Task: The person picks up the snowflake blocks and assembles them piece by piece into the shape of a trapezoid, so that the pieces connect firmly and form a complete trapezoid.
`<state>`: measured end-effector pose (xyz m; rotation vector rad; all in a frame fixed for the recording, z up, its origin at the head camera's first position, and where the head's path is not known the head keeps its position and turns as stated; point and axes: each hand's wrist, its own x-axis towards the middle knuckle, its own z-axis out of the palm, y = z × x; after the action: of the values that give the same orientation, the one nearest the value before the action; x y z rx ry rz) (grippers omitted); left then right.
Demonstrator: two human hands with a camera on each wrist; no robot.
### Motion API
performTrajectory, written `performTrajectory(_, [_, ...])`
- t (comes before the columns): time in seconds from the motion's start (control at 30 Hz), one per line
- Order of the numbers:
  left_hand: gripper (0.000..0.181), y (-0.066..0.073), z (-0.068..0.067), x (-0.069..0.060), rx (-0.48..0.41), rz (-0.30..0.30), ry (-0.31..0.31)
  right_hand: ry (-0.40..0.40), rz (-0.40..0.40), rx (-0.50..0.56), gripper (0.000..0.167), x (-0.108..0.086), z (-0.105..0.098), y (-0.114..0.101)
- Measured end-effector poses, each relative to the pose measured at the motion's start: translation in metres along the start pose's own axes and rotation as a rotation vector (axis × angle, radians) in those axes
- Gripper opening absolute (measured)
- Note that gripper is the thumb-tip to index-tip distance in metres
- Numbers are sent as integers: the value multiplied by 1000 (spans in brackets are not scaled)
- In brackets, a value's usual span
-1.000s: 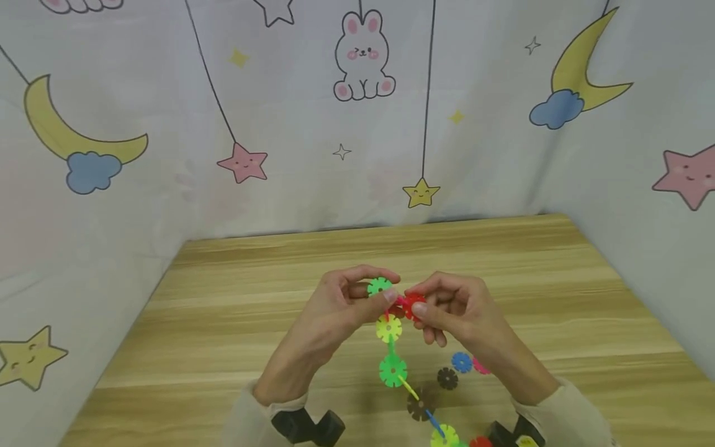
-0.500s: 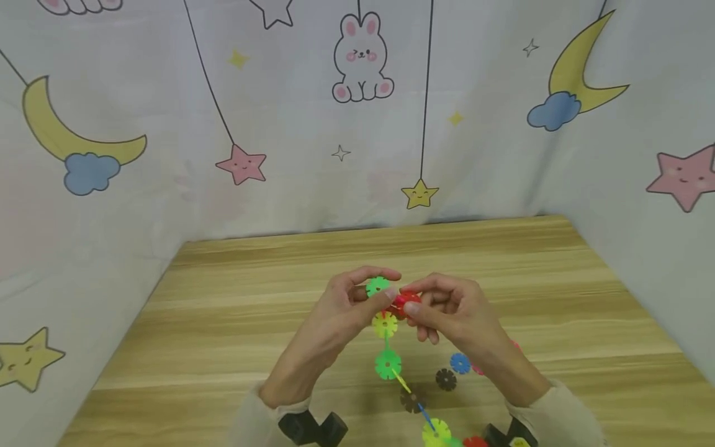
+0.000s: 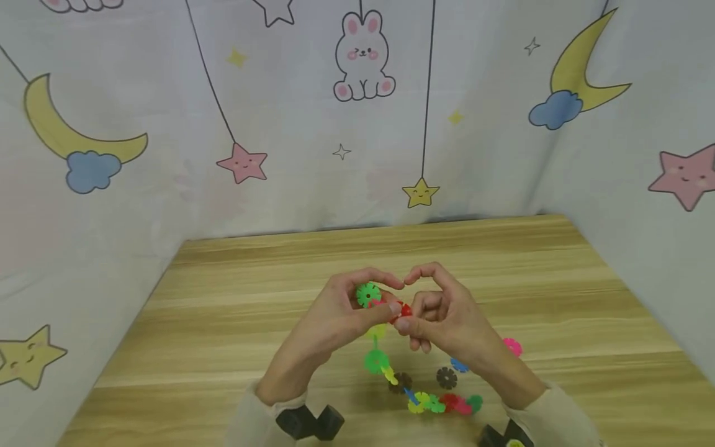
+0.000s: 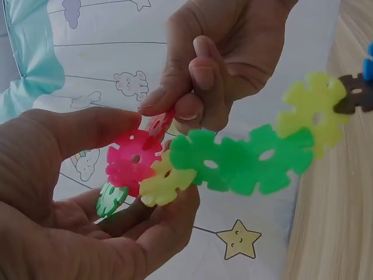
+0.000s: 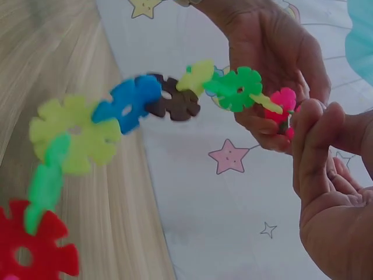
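Observation:
My left hand holds the upper end of a chain of slotted plastic snowflake discs, its thumb over a pink disc. A green disc sits by the left fingers. My right hand has its thumb against a red snowflake disc that joins the pink one, with other fingers curled close behind. The raised right index finger comes near the left index fingertip. From the left hand, the chain runs down through a green disc, a brown disc and a blue disc.
Loose on the wooden table lie a dark brown disc, a blue disc partly behind the right wrist, and a pink disc. The chain's lower end shows a dark green disc. A printed curtain surrounds the table.
The right index finger has lifted off the red disc. Both hands' discs have shifted slightly left and down, and the chain's lower end has swung up into fuller view.

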<state>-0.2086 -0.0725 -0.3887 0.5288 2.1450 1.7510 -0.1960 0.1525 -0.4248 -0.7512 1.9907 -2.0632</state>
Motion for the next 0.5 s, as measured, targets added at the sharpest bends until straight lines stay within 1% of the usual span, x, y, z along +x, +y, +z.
performTrajectory(0.17, [19, 1, -2, -1, 77, 44, -27, -55, 5, 3, 50, 0, -1, 0])
performTrajectory(0.27, [17, 1, -2, -1, 106, 47, -27, -77, -17, 32, 47, 0, -1, 0])
performTrajectory(0.4, [16, 0, -1, 0, 91, 41, -28, -79, -49, 66, 47, -1, -1, -1])
performTrajectory(0.5, [16, -1, -1, -1, 47, 20, -23, -86, -75, 71, 48, -2, 0, -2])
